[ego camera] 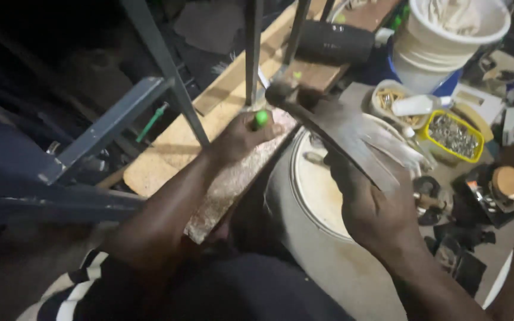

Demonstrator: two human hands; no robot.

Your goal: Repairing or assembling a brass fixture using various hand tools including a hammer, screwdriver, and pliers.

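Nearest the camera, lower left: a dark sleeve with white stripes [75,294], forearm reaching up and away.

Left hand [242,138]: closed around a green-handled tool [261,119] (a driver or a punch, cannot tell which), only the green butt showing above the fist. Working end hidden, pressed toward the foot of a grey metal frame [114,122] where an upright meets the wooden plank [176,145].

Right hand [377,209]: closed tight on the handle of a hammer [328,134], handle slanting up and left. Dark head raised just beside and above the green butt, apart from it and blurred by motion.

Step in hand, as judged: driving the green-handled tool against the frame by hammer blows, caught with the head off the butt.

Called for next, as judged: a square landing on the small green butt, the left fist kept low and clear of the head, and the tool held in line with the joint, since a glancing hit would fall on the knuckles.

Under the hammer: a pale round drum lid [313,196] on the bench [352,273].

Farther right: a yellow tray [474,156] of small metal parts and a shallow dish of brass-coloured bits [388,98].

Farthest: a black cylinder [334,41] lying on the plank's far end, and stacked white buckets [429,56].
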